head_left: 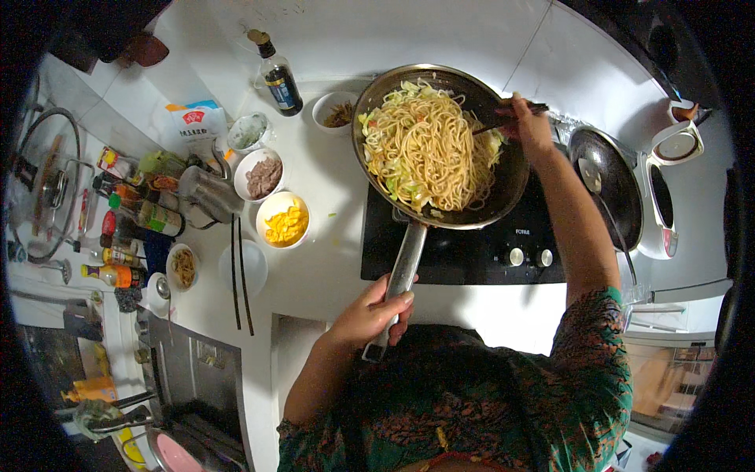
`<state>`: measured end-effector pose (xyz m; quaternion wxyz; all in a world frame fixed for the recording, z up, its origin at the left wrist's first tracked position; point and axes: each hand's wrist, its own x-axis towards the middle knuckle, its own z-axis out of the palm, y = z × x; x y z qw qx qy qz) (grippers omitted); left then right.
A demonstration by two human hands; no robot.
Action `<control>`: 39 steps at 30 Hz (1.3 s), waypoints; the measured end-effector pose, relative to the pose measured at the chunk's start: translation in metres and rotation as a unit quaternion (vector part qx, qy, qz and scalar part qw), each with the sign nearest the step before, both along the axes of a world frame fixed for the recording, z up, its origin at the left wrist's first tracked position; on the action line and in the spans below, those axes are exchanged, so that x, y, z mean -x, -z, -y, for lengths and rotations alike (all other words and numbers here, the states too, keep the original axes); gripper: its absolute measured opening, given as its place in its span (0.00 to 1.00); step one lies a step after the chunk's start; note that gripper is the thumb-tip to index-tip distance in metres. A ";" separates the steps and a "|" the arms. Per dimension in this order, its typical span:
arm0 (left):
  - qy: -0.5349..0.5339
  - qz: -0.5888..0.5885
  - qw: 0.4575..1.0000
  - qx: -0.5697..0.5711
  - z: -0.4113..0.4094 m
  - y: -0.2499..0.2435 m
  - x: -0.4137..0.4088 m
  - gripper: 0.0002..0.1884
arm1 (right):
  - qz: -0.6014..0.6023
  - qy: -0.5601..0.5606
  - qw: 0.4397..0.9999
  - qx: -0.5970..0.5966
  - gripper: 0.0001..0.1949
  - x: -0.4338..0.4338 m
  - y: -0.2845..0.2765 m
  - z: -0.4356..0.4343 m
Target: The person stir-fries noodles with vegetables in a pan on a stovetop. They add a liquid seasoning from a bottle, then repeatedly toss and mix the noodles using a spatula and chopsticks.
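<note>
My left hand (383, 310) grips the metal handle (409, 259) of a dark wok (512, 183) over the black cooktop (454, 253). Noodles mixed with pieces of cabbage (419, 147) fill most of the wok. At the wok's right rim, my right hand (529, 127) holds dark chopsticks (492, 125), whose tips reach into the noodles. Left of the wok stand a bowl of scrambled egg (284, 221), a bowl of sliced cooked meat (259, 175) and a bowl of dark shreds (335, 114). Whether the wok rests on the burner cannot be told.
A second wok (607, 189) with a ladle stands at right, beside a white rice cooker (663, 206). A soy sauce bottle (280, 79) stands near the wall. Another pair of chopsticks (242, 277) lies across a pale plate (250, 265). Several condiment bottles (150, 215) and a sink (200, 377) are at left.
</note>
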<state>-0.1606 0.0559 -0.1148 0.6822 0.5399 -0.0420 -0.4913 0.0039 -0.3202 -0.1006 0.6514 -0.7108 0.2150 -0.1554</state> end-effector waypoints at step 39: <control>0.001 -0.005 1.000 0.028 -0.002 0.002 -0.001 0.21 | -0.052 -0.014 0.998 0.027 0.18 0.051 -0.011 0.000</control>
